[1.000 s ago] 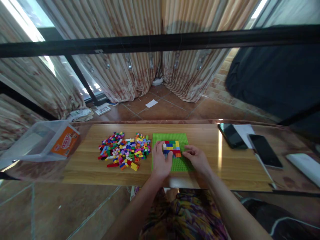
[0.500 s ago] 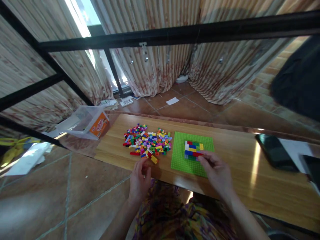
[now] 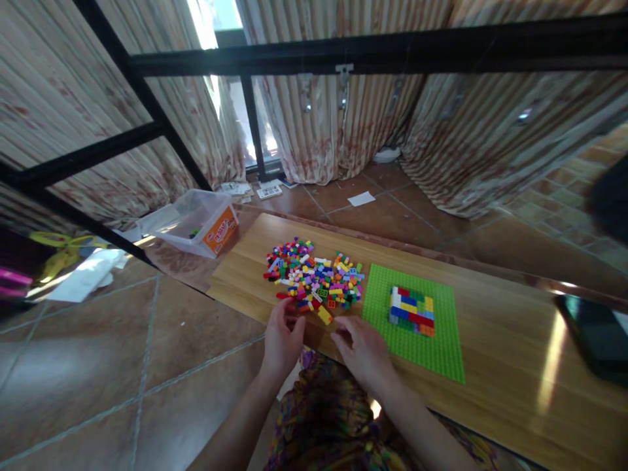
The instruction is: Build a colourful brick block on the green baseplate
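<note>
A heap of small coloured toy bricks (image 3: 314, 271) lies on the wooden bench. At its near left edge is my left hand (image 3: 282, 337), fingers curved, thumb apart, and no brick visible in it. My right hand (image 3: 363, 350) is at the near edge of the heap, close to a yellow brick (image 3: 324, 316). Its thumb and forefinger are slightly apart, with nothing seen between them. On the green baseplate (image 3: 426, 363) to the right sits a block of joined bricks (image 3: 412, 313) in white, red, blue, yellow, green and orange.
Beyond the bench's left end stands a clear plastic box (image 3: 189, 229) with an orange label. A dark phone-like object (image 3: 591, 337) rests on the right side of the bench (image 3: 510, 340). Black metal bars (image 3: 294, 62) run across behind, before striped curtains.
My right hand has left the brick block on the baseplate and moved left to the loose bricks. A red brick it was touching now sits in the block. The view has shifted left.
</note>
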Demonstrator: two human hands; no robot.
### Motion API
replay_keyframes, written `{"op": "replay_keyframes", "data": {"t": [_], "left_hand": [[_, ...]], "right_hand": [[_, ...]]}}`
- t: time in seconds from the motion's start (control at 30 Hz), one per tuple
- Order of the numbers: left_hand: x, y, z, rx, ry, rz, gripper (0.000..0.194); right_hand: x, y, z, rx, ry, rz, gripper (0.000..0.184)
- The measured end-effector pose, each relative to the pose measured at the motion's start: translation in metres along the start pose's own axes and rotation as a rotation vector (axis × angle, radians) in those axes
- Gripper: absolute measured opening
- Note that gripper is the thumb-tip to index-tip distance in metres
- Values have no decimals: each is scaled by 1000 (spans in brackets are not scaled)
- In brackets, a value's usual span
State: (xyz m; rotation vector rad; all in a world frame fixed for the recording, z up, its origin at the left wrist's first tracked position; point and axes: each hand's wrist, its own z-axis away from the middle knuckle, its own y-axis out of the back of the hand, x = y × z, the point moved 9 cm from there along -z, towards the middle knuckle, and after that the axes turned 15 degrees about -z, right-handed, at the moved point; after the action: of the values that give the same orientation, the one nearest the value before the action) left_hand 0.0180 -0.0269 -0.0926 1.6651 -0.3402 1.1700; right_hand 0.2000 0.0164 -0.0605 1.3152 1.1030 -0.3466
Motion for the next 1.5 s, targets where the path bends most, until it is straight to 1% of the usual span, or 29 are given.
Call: {"op": "replay_keyframes", "data": {"t": [0.13, 0.23, 0.4, 0.47, 0.57, 0.67, 0.73, 0.83, 0.93, 1.0, 1.1, 1.27, 1.4, 1.5], "left_hand": [[4, 1, -4, -1, 4, -31, 40], [9, 3, -5, 2, -21, -93, 37], [14, 3, -6, -28, -64, -146, 34], [16, 3, -6, -32, -74, -149, 35], [17, 3, -7, -32, -78, -156, 36], [17, 2, -7, -35, -75, -169, 36], [17, 3, -7, -35, -81, -173, 36], [19, 3, -8, -33, -92, -179, 36], [19, 4, -8, -34, -88, -177, 37], [21, 4, -7, -42, -87, -171, 36], [22, 5, -6, -49, -85, -161, 35], [20, 5, -6, -52, -76, -144, 35], [14, 2, -6, -60, -58, -123, 35], [12, 2, -2, -63, -58, -95, 36]], "right_hand": [[-12, -13, -10, -42, 59, 124, 20], [-14, -19, -18, -38, 106, 205, 19], [-10, -10, -33, 42, 96, 232, 19], [-14, -6, -42, 66, 104, 205, 20], [-28, -5, -59, 76, 154, 183, 22], [-42, -13, -80, 39, 213, 203, 26], [-46, -22, -93, -2, 219, 235, 28], [-43, -36, -108, -59, 199, 298, 26], [-40, -44, -113, -88, 190, 332, 21], [-39, -45, -112, -85, 199, 328, 19], [-42, -40, -106, -57, 230, 281, 16], [-44, -21, -87, 26, 262, 110, 14], [-35, 2, -61, 97, 207, -12, 15], [-19, 21, -31, 139, 142, -26, 15]]}}
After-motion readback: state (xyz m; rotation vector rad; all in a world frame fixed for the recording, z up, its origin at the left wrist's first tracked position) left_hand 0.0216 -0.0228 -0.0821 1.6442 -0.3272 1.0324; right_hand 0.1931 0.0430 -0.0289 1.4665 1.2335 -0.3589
